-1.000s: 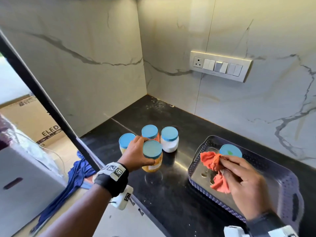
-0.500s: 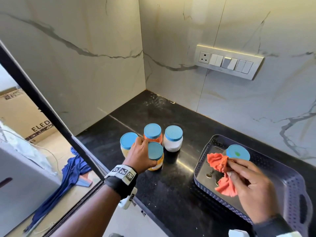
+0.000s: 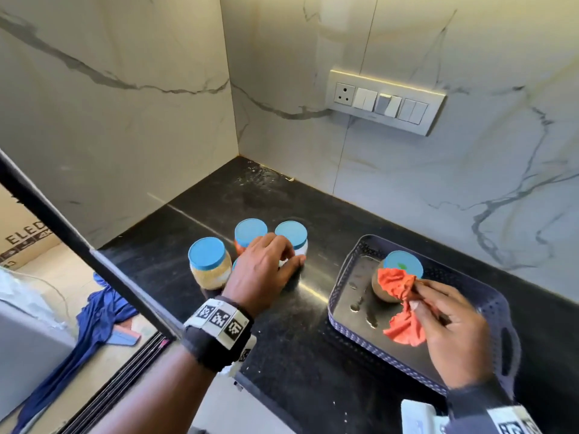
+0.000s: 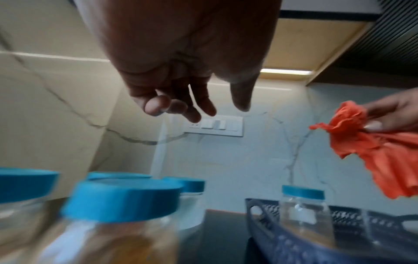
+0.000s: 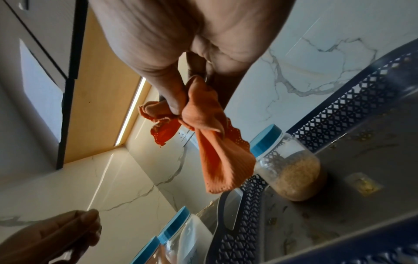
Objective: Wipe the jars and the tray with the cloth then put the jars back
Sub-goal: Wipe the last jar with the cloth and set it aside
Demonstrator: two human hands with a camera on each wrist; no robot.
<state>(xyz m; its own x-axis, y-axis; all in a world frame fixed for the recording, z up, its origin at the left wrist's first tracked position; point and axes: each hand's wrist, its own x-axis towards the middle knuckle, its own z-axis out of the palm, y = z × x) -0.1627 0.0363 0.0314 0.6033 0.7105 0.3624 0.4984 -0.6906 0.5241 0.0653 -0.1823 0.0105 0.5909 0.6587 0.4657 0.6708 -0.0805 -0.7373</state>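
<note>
Several blue-lidded jars stand grouped on the black counter: a yellow-filled jar [image 3: 208, 261], an orange jar [image 3: 250, 231] and a white jar [image 3: 291, 234]. My left hand [image 3: 282, 255] hovers over a fourth jar [image 4: 122, 200], mostly hiding it in the head view. In the left wrist view its fingers [image 4: 158, 105] hang relaxed and hold nothing. The dark perforated tray [image 3: 445, 272] lies to the right with one grain-filled jar [image 3: 402, 263] standing in its far left part. My right hand [image 3: 438, 308] pinches the orange cloth [image 3: 405, 327] above the tray, beside that jar.
Marble walls meet in a corner behind the jars, with a switch panel [image 3: 385, 101] on the right wall. The counter's edge [image 3: 238, 380] runs just below my left wrist. Beyond it are the floor, a blue cloth [image 3: 97, 317] and a cardboard box.
My left hand has let go of the front jar and shifted right over the group, fingers now loose. The right hand still holds the cloth over the tray.
</note>
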